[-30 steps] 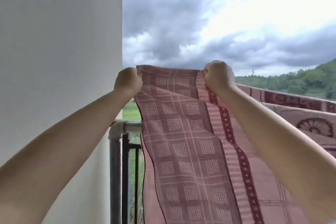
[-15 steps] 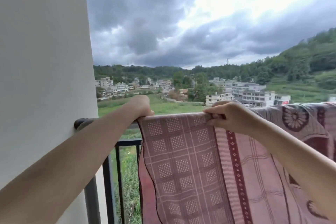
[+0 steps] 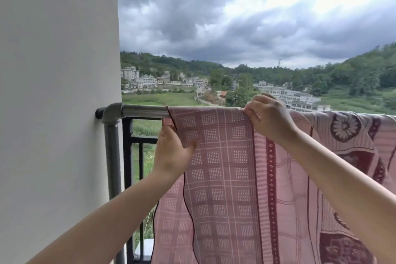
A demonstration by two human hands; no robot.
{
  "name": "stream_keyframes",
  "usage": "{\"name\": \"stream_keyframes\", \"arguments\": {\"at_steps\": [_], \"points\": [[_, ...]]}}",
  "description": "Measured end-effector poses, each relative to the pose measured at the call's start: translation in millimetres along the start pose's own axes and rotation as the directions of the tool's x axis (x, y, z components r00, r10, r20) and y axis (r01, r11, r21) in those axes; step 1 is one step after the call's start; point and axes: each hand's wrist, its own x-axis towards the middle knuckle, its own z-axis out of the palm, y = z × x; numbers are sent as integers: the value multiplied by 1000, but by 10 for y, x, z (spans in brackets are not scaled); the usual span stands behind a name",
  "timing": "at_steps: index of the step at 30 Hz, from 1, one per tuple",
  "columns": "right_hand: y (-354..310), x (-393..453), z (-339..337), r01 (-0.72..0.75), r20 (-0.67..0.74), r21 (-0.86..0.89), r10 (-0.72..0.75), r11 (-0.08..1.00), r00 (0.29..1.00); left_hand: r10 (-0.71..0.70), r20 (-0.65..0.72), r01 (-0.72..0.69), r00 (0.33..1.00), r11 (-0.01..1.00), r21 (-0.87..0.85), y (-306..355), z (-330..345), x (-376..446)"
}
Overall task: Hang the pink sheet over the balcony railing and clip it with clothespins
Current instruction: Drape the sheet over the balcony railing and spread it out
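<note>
Over the railing: pink sheet (image 3: 225, 178) draped across the grey balcony railing (image 3: 141, 110), its left edge hanging free
Left hand (image 3: 173, 152): fingers curled round the sheet's left edge just below the rail, thumb pressed on the near face
Right hand (image 3: 267, 120): fingertips together, pinching the fold at the rail top
Left side: white wall (image 3: 57, 92)

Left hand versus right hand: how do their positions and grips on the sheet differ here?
The left hand sits below the railing, pinching the pink sheet at its side edge; the right hand is higher, pinching the fold at rail level. The left is nearer the wall. Both grip the sheet.
</note>
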Motion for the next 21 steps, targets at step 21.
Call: {"name": "stream_keyframes", "arguments": {"at_steps": [21], "points": [[-1243, 1053, 585, -111, 89, 140, 99, 984, 991, -60, -374, 116, 926, 985, 127, -428, -1579, 1115]]}}
